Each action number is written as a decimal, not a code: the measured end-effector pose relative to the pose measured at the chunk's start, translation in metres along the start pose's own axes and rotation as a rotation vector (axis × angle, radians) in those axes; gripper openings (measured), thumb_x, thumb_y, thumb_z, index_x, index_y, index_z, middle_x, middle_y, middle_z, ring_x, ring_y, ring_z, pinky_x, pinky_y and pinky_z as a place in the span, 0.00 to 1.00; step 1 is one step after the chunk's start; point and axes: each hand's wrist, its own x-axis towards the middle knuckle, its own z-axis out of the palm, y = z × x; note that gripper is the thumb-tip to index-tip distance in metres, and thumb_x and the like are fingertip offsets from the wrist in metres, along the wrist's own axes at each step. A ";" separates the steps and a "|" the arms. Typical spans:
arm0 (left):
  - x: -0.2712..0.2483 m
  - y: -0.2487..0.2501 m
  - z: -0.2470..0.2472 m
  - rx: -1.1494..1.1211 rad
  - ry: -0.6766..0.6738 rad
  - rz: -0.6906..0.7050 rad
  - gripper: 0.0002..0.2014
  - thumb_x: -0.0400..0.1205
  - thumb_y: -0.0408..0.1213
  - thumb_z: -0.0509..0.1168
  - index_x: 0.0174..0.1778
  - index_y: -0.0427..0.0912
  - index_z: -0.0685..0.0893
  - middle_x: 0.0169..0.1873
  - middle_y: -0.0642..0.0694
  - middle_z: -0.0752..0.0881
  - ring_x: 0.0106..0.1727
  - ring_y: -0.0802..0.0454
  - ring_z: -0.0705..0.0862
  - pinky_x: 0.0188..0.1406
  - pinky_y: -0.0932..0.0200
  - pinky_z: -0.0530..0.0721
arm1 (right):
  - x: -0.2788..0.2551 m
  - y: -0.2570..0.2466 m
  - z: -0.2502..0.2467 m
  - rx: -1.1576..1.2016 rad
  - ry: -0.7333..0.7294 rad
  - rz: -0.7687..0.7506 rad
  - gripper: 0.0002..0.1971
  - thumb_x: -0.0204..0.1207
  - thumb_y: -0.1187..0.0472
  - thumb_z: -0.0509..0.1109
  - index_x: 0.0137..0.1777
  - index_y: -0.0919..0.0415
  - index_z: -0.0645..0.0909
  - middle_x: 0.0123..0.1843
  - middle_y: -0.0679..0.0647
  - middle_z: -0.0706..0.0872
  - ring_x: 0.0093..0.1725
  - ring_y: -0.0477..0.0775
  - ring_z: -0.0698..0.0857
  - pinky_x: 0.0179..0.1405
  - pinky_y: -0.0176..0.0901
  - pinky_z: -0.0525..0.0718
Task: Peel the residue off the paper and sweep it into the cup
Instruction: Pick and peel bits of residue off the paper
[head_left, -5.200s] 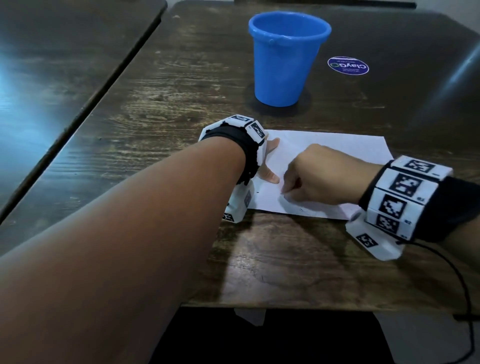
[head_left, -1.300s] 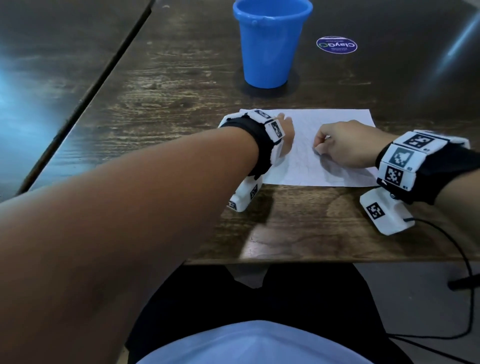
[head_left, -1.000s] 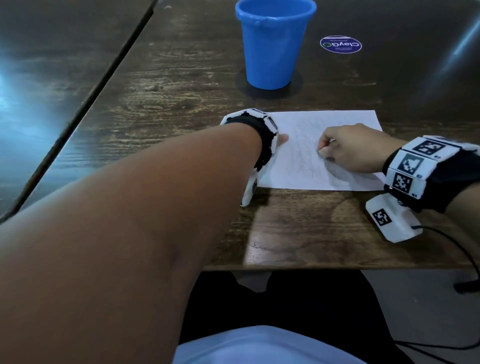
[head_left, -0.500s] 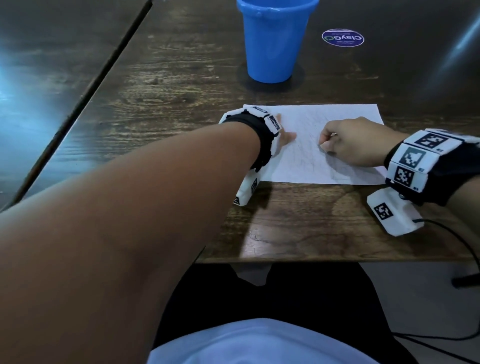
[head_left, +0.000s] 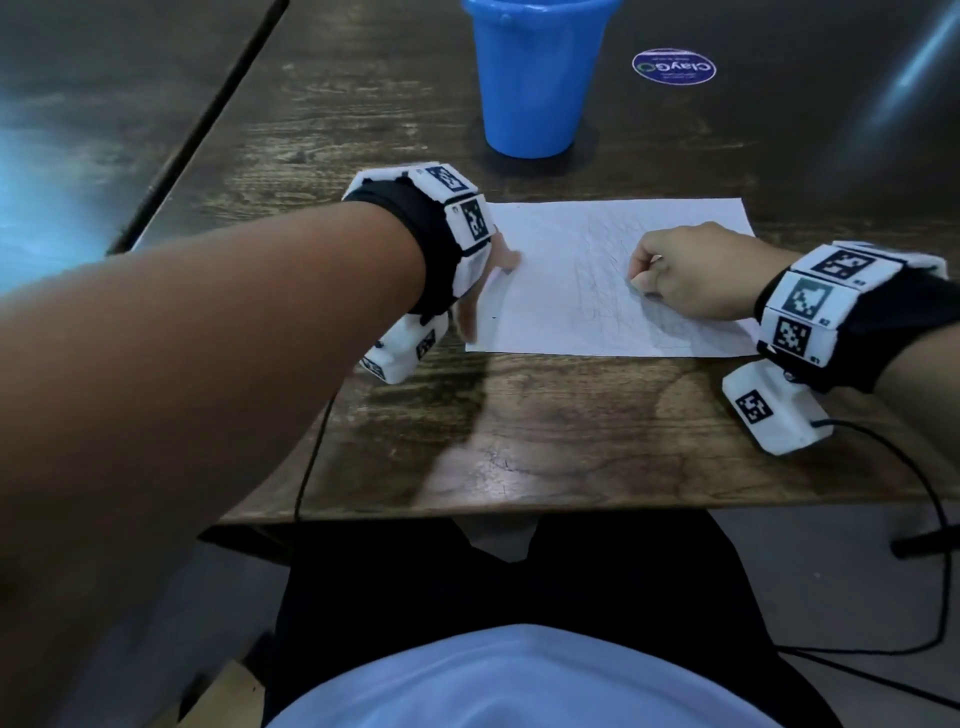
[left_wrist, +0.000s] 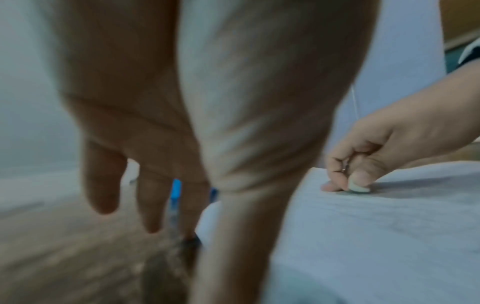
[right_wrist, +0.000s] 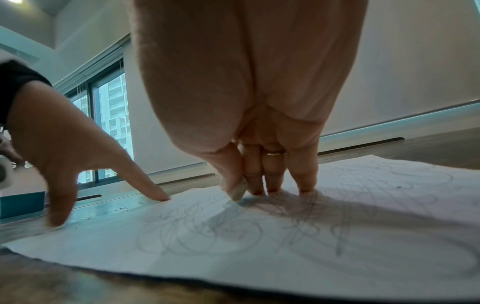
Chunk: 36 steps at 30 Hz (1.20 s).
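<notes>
A white sheet of paper (head_left: 571, 322) with faint pencil scribbles lies flat on the dark wooden table (head_left: 545, 447). My left hand (head_left: 493, 270) presses its left edge with straight, spread fingers (right_wrist: 155, 193). My right hand (head_left: 675, 275) rests on the middle of the sheet, thumb and fingers pinching a small pale eraser (right_wrist: 239, 191) whose tip touches the paper (right_wrist: 259, 257). That eraser (left_wrist: 359, 188) also shows in the left wrist view. A blue plastic cup (head_left: 535, 78) stands upright beyond the paper's far edge. No loose residue is plain to see.
A round blue sticker (head_left: 674, 66) lies on the table right of the cup. A second table (head_left: 78, 130) adjoins on the left across a narrow gap. The table's front edge (head_left: 519, 512) is close to my body. A black cable (head_left: 924, 493) hangs off the right wrist camera.
Over the last seconds my right hand has moved from the sheet's near left part to its middle, still pinching the eraser. My left hand has stayed at the left edge.
</notes>
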 end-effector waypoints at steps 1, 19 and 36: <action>-0.003 -0.005 -0.008 -0.010 0.036 -0.038 0.23 0.84 0.40 0.70 0.75 0.37 0.79 0.69 0.39 0.83 0.60 0.42 0.82 0.61 0.50 0.80 | 0.000 0.000 0.000 -0.002 -0.004 -0.002 0.07 0.87 0.58 0.61 0.54 0.50 0.82 0.50 0.45 0.84 0.55 0.53 0.79 0.49 0.47 0.71; 0.088 0.013 0.014 0.242 -0.033 0.108 0.76 0.33 0.85 0.73 0.82 0.56 0.70 0.46 0.59 0.89 0.47 0.50 0.89 0.53 0.48 0.87 | 0.022 -0.003 -0.075 0.183 0.232 -0.111 0.03 0.80 0.57 0.75 0.51 0.54 0.89 0.41 0.50 0.92 0.42 0.48 0.91 0.43 0.32 0.83; 0.039 0.018 -0.010 0.111 -0.033 0.118 0.70 0.61 0.73 0.77 0.89 0.57 0.38 0.89 0.38 0.49 0.87 0.37 0.57 0.84 0.39 0.60 | 0.069 -0.028 -0.022 -0.110 0.137 -0.256 0.10 0.77 0.57 0.77 0.56 0.58 0.92 0.49 0.53 0.92 0.50 0.54 0.87 0.56 0.49 0.85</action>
